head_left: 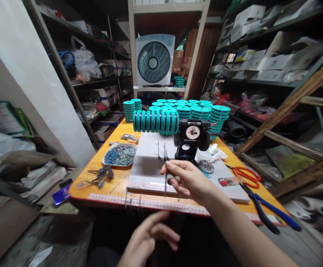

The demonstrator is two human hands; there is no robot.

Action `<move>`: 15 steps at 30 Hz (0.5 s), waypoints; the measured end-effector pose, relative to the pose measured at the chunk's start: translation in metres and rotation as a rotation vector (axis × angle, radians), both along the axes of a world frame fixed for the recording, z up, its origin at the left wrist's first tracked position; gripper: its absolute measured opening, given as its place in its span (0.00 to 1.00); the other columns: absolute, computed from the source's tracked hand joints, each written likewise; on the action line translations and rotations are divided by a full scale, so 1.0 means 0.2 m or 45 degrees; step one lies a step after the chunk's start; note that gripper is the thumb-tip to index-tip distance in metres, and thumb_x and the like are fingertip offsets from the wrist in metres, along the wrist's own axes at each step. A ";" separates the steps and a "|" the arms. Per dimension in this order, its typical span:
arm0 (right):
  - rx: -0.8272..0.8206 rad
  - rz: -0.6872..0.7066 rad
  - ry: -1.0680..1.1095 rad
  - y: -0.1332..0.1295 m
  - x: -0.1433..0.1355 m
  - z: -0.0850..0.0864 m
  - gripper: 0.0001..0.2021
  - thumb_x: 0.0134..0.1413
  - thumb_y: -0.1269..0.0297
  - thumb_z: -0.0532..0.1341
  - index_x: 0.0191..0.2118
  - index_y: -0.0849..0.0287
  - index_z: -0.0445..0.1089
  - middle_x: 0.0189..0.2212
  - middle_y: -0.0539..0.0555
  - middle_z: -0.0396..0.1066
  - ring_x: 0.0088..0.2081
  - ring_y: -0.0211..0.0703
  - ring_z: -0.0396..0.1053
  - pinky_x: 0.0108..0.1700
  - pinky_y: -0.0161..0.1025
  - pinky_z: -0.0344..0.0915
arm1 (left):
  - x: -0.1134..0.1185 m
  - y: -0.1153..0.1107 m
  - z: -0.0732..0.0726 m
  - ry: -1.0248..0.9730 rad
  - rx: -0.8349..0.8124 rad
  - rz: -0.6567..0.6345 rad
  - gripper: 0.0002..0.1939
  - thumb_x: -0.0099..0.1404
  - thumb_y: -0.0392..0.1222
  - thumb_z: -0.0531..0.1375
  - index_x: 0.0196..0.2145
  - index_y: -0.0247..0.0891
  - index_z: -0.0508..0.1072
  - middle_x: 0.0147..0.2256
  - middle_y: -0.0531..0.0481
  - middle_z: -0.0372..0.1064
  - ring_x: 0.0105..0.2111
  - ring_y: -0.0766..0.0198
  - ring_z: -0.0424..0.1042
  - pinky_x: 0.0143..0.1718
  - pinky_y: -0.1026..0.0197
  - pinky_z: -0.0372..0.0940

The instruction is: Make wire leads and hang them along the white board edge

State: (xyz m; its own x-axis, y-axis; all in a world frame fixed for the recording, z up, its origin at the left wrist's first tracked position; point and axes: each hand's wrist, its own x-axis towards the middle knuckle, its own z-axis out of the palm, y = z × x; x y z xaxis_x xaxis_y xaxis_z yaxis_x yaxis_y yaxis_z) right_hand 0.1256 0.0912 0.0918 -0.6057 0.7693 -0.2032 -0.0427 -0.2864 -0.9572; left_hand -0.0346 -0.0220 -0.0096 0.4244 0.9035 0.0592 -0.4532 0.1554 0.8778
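My right hand [185, 180] is over the front of a white board [147, 176], its fingers closed on a thin dark cord [165, 185] that hangs down toward the board's front edge. Something small and greyish shows among those fingers, too blurred to name. Below the table edge my left hand [151, 237] has its fingers apart and holds nothing. Just beyond my right hand, short dark cords with small dark ends [159, 157] lie on the board. Behind them stands a black winding device [189, 141] carrying a row of teal spools [155, 121].
A white tray [104, 161] of small bluish pieces sits left on the orange table [80, 185]. Several cords hang over the front edge. To the right lie orange-handled scissors [249, 177], blue-handled pliers [275, 211] and a round container [206, 166]. Stacked teal spools [219, 115] stand behind.
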 end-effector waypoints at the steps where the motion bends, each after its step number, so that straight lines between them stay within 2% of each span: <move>1: 0.051 0.027 -0.070 0.01 0.00 0.02 0.26 0.51 0.44 0.55 0.42 0.65 0.61 0.18 0.46 0.54 0.12 0.20 0.46 0.13 0.20 0.42 | 0.01 0.06 0.07 -0.018 0.032 0.025 0.27 0.63 0.50 0.51 0.58 0.37 0.58 0.40 0.40 0.69 0.33 0.57 0.72 0.42 0.53 0.62; 2: 0.098 0.048 -0.136 0.02 0.01 0.03 0.27 0.51 0.43 0.55 0.44 0.66 0.62 0.18 0.46 0.54 0.12 0.20 0.47 0.13 0.20 0.43 | 0.03 0.12 0.13 -0.005 0.004 0.082 0.24 0.66 0.47 0.47 0.59 0.39 0.54 0.43 0.40 0.67 0.29 0.62 0.72 0.44 0.50 0.61; 3: 0.143 0.064 -0.195 0.02 0.02 0.05 0.28 0.51 0.42 0.54 0.45 0.66 0.63 0.17 0.46 0.54 0.12 0.21 0.48 0.13 0.20 0.44 | 0.04 0.17 0.19 0.022 -0.010 0.092 0.23 0.67 0.44 0.46 0.59 0.40 0.53 0.47 0.40 0.65 0.26 0.64 0.71 0.42 0.49 0.62; 4: 0.187 0.077 -0.247 0.03 0.02 0.06 0.30 0.51 0.42 0.54 0.46 0.67 0.63 0.17 0.47 0.55 0.13 0.21 0.48 0.13 0.20 0.44 | 0.06 0.21 0.24 0.055 0.005 0.084 0.22 0.67 0.44 0.45 0.59 0.40 0.52 0.45 0.40 0.66 0.24 0.65 0.71 0.40 0.50 0.64; 7: 0.272 0.098 -0.327 0.04 0.04 0.08 0.31 0.51 0.41 0.53 0.47 0.68 0.65 0.17 0.47 0.55 0.13 0.20 0.48 0.13 0.20 0.43 | 0.09 0.31 0.33 0.149 0.065 0.103 0.19 0.68 0.47 0.44 0.51 0.35 0.60 0.41 0.42 0.66 0.23 0.66 0.70 0.31 0.58 0.64; 12: 0.167 0.095 -0.273 0.04 0.06 0.07 0.31 0.51 0.42 0.55 0.50 0.66 0.63 0.17 0.46 0.55 0.12 0.21 0.47 0.12 0.20 0.42 | 0.10 0.38 0.36 0.268 0.061 0.111 0.18 0.66 0.51 0.47 0.38 0.32 0.65 0.24 0.52 0.61 0.18 0.71 0.63 0.23 0.66 0.61; 15: 0.007 0.098 -0.009 0.04 0.04 0.03 0.27 0.52 0.45 0.55 0.48 0.64 0.59 0.21 0.48 0.60 0.12 0.24 0.50 0.12 0.22 0.45 | 0.11 0.38 0.34 0.308 0.071 0.145 0.16 0.66 0.50 0.49 0.33 0.32 0.63 0.18 0.55 0.58 0.16 0.73 0.58 0.20 0.69 0.56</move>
